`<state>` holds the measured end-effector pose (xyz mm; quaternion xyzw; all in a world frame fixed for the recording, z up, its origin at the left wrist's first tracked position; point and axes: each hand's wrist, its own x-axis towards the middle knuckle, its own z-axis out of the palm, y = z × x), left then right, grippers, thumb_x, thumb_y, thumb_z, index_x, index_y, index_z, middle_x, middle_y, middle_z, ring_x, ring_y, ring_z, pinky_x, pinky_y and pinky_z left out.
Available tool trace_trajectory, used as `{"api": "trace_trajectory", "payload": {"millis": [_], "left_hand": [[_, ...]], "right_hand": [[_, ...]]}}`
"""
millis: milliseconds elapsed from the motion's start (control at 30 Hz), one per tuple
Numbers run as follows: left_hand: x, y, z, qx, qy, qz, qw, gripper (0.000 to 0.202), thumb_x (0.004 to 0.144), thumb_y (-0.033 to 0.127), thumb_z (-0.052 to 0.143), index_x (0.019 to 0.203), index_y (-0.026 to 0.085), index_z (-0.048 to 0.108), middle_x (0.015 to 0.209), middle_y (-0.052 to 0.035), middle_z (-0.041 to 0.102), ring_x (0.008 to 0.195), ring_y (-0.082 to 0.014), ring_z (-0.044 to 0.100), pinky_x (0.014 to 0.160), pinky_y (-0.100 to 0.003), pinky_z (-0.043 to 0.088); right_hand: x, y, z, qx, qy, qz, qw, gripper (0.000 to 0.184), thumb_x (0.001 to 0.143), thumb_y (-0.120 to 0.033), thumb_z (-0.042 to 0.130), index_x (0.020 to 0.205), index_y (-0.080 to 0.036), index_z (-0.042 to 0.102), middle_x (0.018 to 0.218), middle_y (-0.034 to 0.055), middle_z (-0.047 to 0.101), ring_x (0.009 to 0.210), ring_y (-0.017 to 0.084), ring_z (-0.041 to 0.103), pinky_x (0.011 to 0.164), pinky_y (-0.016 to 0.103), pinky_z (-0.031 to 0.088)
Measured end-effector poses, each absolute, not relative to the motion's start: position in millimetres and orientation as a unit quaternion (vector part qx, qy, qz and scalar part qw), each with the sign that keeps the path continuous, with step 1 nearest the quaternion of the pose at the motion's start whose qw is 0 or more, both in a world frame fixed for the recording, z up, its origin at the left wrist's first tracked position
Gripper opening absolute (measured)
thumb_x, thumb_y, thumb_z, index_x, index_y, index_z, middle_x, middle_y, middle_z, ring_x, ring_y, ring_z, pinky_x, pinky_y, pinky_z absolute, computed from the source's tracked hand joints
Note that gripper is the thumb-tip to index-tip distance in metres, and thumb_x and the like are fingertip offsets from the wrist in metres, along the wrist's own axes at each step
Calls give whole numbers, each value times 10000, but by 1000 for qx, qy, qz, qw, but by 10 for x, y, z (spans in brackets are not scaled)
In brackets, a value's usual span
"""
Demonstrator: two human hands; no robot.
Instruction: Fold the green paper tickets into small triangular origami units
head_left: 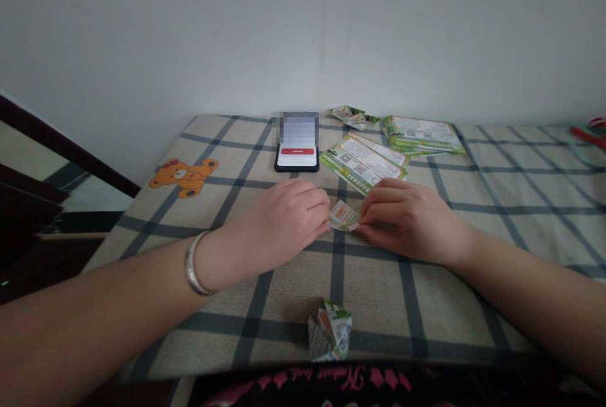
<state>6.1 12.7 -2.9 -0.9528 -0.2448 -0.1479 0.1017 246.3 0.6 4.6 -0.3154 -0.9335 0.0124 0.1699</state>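
My left hand [284, 221] and my right hand [407, 218] rest on a checked cloth surface [497, 218] and pinch a small folded piece of printed green-and-white paper [343, 216] between their fingertips. Both hands have the fingers curled closed on it. A silver bangle [195, 265] sits on my left wrist. Close to my body stands a finished folded paper shape [330, 330], apart from both hands.
A phone [297, 145] lies beyond the hands. Flat green leaflets [364, 164] and a stack of them [421, 134] lie at the back right, with a crumpled folded piece [353, 117] near the wall. A bear picture [184, 175] is printed at the left. Red items [589, 132] sit far right.
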Motion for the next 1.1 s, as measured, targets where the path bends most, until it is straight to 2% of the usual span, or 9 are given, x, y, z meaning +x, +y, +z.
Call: {"api": "trace_trajectory", "payload": {"millis": [233, 333, 433, 533, 667, 1100], "left_hand": [[92, 65, -13, -942, -286, -159, 75, 173, 866, 239, 601, 719, 150, 622, 813, -43, 605, 777, -176, 544, 725, -330, 457], [99, 63, -6, -939, -300, -161, 54, 204, 877, 266, 593, 708, 155, 624, 799, -37, 596, 778, -176, 541, 721, -333, 440], [102, 67, -6, -933, -317, -166, 38, 225, 888, 295, 582, 719, 155, 629, 796, -34, 595, 770, -173, 538, 710, -334, 422], [106, 77, -12, -925, -339, -167, 24, 237, 889, 314, 583, 725, 149, 627, 803, -37, 598, 780, -175, 538, 716, -339, 415], [118, 97, -14, -916, -365, -166, -8, 222, 884, 314, 596, 735, 152, 627, 824, -33, 599, 816, -178, 541, 746, -346, 410], [116, 179, -66, -898, -388, -190, -78, 189, 856, 322, 637, 740, 175, 663, 897, -23, 578, 878, -182, 512, 813, -355, 406]], "right_hand": [[2440, 9, 32, -361, -916, 27, 174, 237, 876, -293, 576, 675, -178, 627, 667, 22, 587, 694, 155, 544, 639, 291, 403], [2425, -6, 18, -371, -905, 35, 204, 102, 857, -254, 603, 841, -178, 670, 712, 18, 631, 709, 153, 569, 662, 287, 418], [2418, -11, 7, -380, -896, 56, 223, 126, 855, -240, 621, 957, -192, 679, 756, 15, 665, 732, 150, 593, 681, 281, 435], [2418, 0, -1, -390, -888, 70, 232, 92, 853, -249, 639, 909, -197, 689, 725, 7, 657, 701, 139, 591, 656, 267, 435], [2427, 17, -13, -408, -878, 81, 239, 123, 840, -259, 660, 945, -202, 691, 728, 4, 652, 688, 135, 586, 643, 259, 435], [2441, 17, -7, -381, -895, 35, 230, 129, 880, -265, 614, 943, -221, 718, 727, 9, 664, 686, 142, 579, 642, 272, 410]]}}
